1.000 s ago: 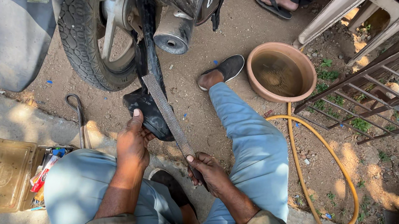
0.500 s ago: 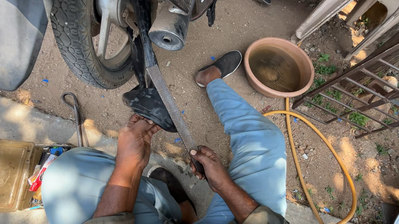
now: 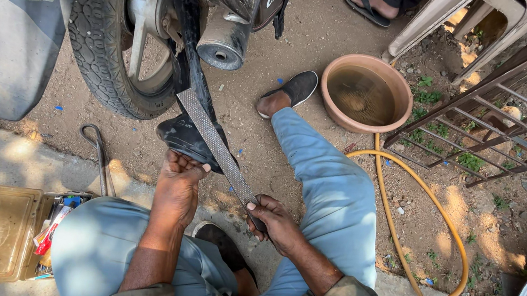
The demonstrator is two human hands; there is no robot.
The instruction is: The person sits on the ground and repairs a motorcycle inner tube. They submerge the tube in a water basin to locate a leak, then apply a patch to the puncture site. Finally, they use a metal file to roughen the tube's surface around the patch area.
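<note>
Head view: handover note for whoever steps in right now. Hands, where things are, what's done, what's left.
Left hand: gripping the black rubber tube pulled out beside the rear wheel, pressing it at the ground.
Right hand: closed on the near end of the long flat rasp, which lies diagonally across the tube.
Nearby: bent metal lever on the ground left of the hands; open tool box on the concrete ledge; basin of water by the outstretched foot; yellow hose to the right.
Done: tube is out of the tyre.
Left: no patch visible on the tube; tube not back in the tyre.
</note>
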